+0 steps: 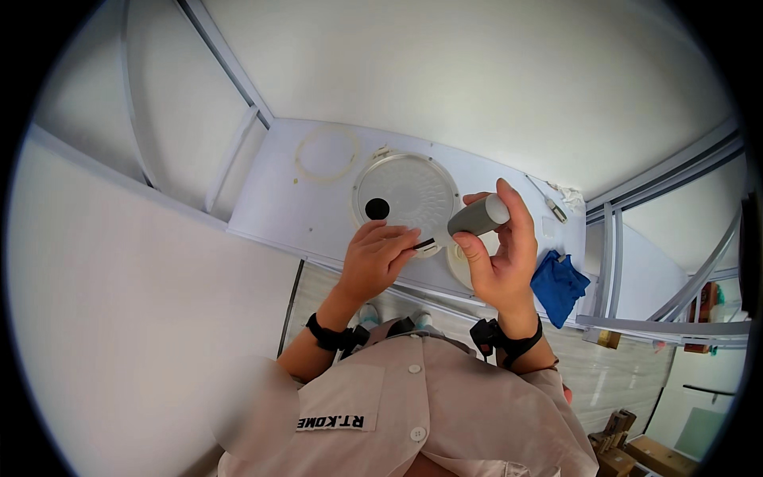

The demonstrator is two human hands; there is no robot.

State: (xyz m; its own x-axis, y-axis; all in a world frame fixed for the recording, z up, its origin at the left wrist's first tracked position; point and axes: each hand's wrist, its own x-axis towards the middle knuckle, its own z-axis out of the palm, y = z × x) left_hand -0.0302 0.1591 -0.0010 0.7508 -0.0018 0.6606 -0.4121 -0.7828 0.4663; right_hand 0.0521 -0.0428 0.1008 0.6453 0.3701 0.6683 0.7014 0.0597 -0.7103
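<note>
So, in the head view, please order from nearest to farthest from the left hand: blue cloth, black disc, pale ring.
From the left hand:
1. Black disc, just beyond it
2. Pale ring, up and to the left
3. Blue cloth, right side, past the right hand

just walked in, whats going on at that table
A person is working at a white table. The right hand grips a grey, pale-ended cylinder; the left hand is near its other end, contact unclear. Just beyond the left hand lies a round, rimmed piece with a black spot inside. A blue cloth sits to the right.
</note>
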